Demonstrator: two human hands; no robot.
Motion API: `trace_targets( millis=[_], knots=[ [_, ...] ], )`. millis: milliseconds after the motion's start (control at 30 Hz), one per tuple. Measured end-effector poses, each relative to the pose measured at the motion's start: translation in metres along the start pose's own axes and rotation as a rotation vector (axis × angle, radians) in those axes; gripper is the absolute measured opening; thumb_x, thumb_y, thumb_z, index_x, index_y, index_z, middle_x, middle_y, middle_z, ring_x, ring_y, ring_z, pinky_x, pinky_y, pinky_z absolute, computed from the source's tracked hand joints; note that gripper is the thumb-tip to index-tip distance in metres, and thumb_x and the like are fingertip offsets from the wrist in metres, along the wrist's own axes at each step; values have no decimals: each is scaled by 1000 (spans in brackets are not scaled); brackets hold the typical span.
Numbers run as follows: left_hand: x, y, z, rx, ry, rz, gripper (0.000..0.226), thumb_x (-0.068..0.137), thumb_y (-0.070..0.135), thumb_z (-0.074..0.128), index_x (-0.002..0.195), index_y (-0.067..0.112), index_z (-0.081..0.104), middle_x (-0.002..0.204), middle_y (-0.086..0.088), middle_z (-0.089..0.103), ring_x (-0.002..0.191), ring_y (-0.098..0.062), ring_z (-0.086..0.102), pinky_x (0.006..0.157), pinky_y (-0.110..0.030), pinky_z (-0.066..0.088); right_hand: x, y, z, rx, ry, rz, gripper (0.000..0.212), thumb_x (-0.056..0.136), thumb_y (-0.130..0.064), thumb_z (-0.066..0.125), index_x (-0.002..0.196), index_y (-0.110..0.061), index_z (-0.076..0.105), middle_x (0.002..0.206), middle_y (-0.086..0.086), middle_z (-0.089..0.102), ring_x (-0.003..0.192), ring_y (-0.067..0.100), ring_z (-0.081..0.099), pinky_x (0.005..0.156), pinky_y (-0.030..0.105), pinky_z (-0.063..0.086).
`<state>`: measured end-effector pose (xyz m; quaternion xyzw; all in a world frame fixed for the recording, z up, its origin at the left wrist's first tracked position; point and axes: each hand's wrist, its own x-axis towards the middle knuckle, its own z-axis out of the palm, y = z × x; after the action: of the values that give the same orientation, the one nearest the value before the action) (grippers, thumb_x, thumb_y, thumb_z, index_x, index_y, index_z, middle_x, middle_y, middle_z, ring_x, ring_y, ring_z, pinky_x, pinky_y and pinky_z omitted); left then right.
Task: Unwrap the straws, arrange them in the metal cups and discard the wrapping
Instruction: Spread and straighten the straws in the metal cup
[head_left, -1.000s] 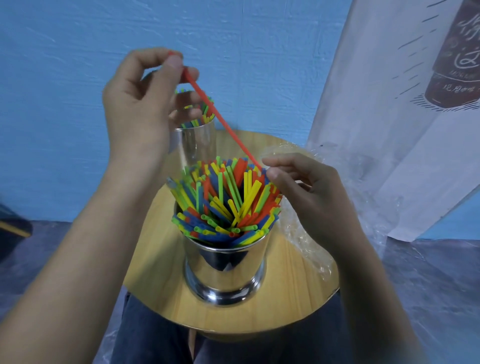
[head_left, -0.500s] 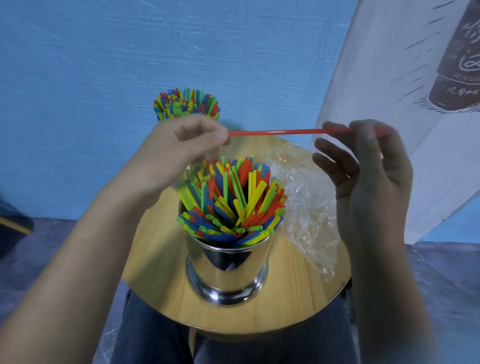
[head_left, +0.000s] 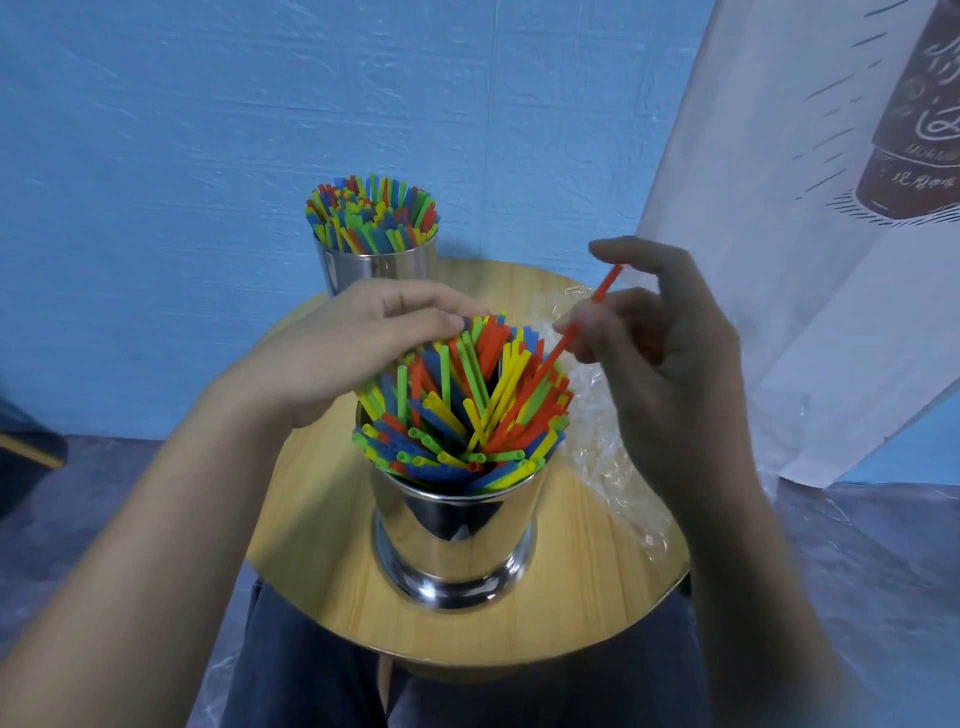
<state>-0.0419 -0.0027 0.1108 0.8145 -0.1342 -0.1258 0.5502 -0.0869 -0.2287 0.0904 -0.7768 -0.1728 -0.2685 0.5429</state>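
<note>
The near metal cup (head_left: 457, 540) stands in the middle of the round wooden tabletop (head_left: 322, 519). It is packed full with colored straws (head_left: 447, 415) that fan out over its rim. The far metal cup (head_left: 379, 270) stands at the back edge, also full of straws (head_left: 371, 213). The right hand (head_left: 670, 374) has its grip closed on one red straw (head_left: 587, 317), pinched between thumb and fingers and tilted, with its lower end among the straws of the near cup. The left hand (head_left: 353, 348) has its grip loose, with the fingers almost straight, and they touch the straw tips at the far left side of the near cup. The clear plastic wrapping (head_left: 608, 441) lies crumpled on the tabletop, just right of the near cup.
</note>
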Motion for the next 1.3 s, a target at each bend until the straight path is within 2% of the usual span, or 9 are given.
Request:
trace_targets(
  millis=[267,433,567,700,800,933,1067,1200,1300],
  knots=[
    [-2,5,0,123,-22,29,37,77,50,69,109,32,70,103,13,76,95,-7,75,89,-32,57,-3,14,0,-172,-204,4,11,99,-28,67,93,-23,75,100,-15,71,101,7,67,78,28,57],
    [3,13,0,131,-110,84,44,75,39,75,119,36,71,116,10,74,106,1,69,96,-28,54,-1,17,-1,-92,-285,118,9,101,-30,63,102,-28,71,103,-17,70,102,6,67,78,31,59],
    [13,18,0,172,-169,63,36,81,31,77,117,29,73,106,8,77,98,-4,73,87,-22,57,4,16,0,-42,-417,209,29,99,-36,53,124,-28,66,106,-16,74,106,6,68,80,25,58],
    [22,16,-2,326,-194,42,21,84,23,80,104,17,75,99,-3,78,91,-18,76,85,-37,62,3,15,2,-54,-460,219,29,102,-45,53,100,-25,74,92,-12,75,93,6,70,76,16,50],
    [26,18,-1,363,-216,62,16,85,21,80,99,20,74,95,5,78,85,-9,75,74,-23,60,3,16,1,-15,-454,235,28,102,-36,53,96,-21,75,89,-12,74,91,5,69,77,13,49],
    [27,20,1,419,-193,108,15,83,30,81,96,27,72,87,15,76,81,-4,72,70,-20,57,3,19,-1,14,-479,270,21,106,-25,55,103,-19,75,97,-6,75,98,10,70,84,26,56],
    [24,17,0,402,-159,152,14,83,33,81,92,29,71,85,14,73,83,-11,70,74,-33,58,2,20,0,88,-470,303,22,99,-32,56,107,-23,74,104,-4,76,106,15,70,90,40,60],
    [21,17,0,357,-139,227,13,82,27,82,88,24,70,76,19,69,74,-4,67,67,-17,51,3,21,2,149,-445,304,25,96,-29,56,110,-18,74,106,3,76,108,20,71,92,51,59],
    [22,17,0,375,-95,290,18,79,32,82,92,26,71,81,25,65,82,-9,65,73,-19,50,3,20,3,153,-424,297,27,95,-28,57,109,-13,73,103,2,76,105,18,71,91,49,60]
  ],
)
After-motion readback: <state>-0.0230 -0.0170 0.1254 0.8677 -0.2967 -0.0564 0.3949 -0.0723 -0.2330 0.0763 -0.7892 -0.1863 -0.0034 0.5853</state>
